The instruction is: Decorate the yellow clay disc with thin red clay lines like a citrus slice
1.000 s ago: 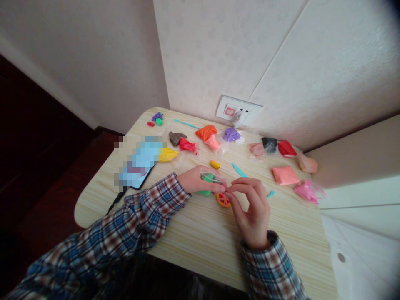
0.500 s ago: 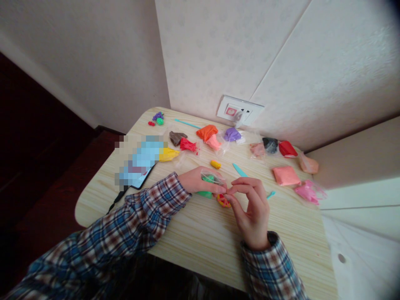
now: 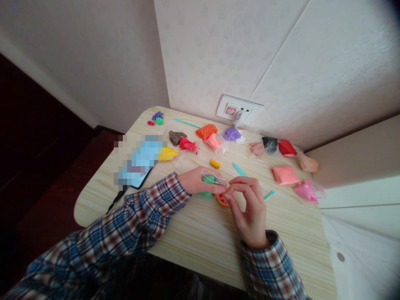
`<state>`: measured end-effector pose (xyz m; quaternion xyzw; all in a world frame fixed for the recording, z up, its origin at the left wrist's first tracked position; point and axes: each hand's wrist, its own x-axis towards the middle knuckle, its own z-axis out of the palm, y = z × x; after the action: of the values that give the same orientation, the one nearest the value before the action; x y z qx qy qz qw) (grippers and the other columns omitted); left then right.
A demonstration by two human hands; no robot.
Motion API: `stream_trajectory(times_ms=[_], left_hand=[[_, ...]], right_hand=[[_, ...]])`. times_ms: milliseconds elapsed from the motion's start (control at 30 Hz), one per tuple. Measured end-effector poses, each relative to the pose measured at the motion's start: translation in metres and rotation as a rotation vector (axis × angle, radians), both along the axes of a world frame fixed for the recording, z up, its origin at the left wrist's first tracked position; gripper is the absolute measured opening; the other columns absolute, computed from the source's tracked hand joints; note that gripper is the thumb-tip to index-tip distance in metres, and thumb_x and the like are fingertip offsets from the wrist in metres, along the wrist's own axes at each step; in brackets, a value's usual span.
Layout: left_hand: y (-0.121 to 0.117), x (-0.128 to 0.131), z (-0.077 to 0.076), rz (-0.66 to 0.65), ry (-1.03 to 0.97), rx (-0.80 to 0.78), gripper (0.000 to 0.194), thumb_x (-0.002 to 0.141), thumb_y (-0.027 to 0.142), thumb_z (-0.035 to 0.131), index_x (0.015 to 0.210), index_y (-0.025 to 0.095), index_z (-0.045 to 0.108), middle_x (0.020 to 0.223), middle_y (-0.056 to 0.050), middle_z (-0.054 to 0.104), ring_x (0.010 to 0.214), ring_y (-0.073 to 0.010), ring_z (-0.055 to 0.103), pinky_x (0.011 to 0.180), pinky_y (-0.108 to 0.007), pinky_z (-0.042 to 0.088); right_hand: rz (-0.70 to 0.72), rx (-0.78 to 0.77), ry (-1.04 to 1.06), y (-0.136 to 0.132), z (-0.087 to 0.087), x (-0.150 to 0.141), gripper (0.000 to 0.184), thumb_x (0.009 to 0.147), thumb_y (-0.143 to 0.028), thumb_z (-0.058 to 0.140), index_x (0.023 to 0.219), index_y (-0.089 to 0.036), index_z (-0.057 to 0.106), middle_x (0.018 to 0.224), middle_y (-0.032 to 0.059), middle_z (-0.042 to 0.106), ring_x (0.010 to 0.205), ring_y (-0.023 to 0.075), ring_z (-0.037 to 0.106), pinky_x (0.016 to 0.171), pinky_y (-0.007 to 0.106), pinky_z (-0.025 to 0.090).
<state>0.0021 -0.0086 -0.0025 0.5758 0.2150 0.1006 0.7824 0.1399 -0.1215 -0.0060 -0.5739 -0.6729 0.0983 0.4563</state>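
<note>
Near the centre of the frame, the left hand (image 3: 200,180) has its grip closed around a clear bag of green clay (image 3: 208,179). Just to the right, the right hand (image 3: 248,208) has thumb and forefinger together, close to the left fingertips; whether they pinch something small, I cannot tell. Partly hidden under the fingers, a round red and yellow piece (image 3: 222,201) is on the tabletop (image 3: 200,237). Above the hands lies a yellow roll (image 3: 215,163), and a phone (image 3: 144,160) is at centre-left.

Soft, dim light, pale sheen on the wall (image 3: 353,62), dark top-right corner
</note>
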Motion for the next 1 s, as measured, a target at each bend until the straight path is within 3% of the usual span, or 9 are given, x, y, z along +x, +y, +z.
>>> stream_trajectory(times_ms=[367,500,633,867,1000], left_hand=[[-0.001,-0.001,0.002,0.021,-0.005,0.024,0.016,0.065,0.022,0.071,0.066,0.01,0.06,0.056,0.005,0.057,0.054,-0.004,0.05,0.054,-0.016,0.039],[0.002,-0.003,0.004,0.069,0.012,0.07,0.014,0.068,0.021,0.069,0.068,0.011,0.059,0.055,0.006,0.056,0.053,-0.0042,0.049,0.054,-0.016,0.039],[0.004,-0.003,0.004,0.093,-0.001,0.052,0.017,0.067,0.024,0.069,0.069,0.011,0.059,0.055,0.005,0.056,0.053,-0.005,0.05,0.056,-0.018,0.04],[0.004,-0.003,0.002,0.072,0.001,0.049,0.017,0.067,0.024,0.069,0.069,0.011,0.058,0.055,0.005,0.056,0.053,-0.0051,0.05,0.058,-0.02,0.04],[0.005,-0.004,0.0,0.07,0.019,0.068,0.016,0.068,0.024,0.068,0.07,0.011,0.059,0.056,0.005,0.057,0.054,-0.0054,0.051,0.059,-0.02,0.041]], right_hand=[[0.005,0.021,0.076,0.0,0.0,0.001,0.004,0.084,-0.017,0.053,0.082,-0.021,0.052,0.091,0.003,0.053,0.086,0.0181,0.052,0.077,0.037,0.041],[-0.068,0.066,0.233,0.001,-0.001,0.003,0.004,0.082,-0.019,0.055,0.079,-0.021,0.053,0.089,0.0025,0.052,0.086,0.0181,0.052,0.078,0.036,0.041],[-0.084,-0.012,0.473,0.004,-0.003,0.006,0.006,0.084,-0.023,0.053,0.079,-0.021,0.054,0.087,0.0032,0.051,0.088,0.0185,0.05,0.081,0.037,0.039],[-0.007,-0.161,0.869,0.005,-0.007,0.012,0.015,0.085,-0.037,0.048,0.082,-0.023,0.05,0.09,0.0026,0.044,0.075,0.0139,0.046,0.075,0.034,0.042],[0.037,-0.213,0.934,0.005,-0.005,0.013,0.018,0.086,-0.04,0.046,0.079,-0.023,0.045,0.088,0.0026,0.042,0.071,0.0137,0.044,0.07,0.033,0.042]])
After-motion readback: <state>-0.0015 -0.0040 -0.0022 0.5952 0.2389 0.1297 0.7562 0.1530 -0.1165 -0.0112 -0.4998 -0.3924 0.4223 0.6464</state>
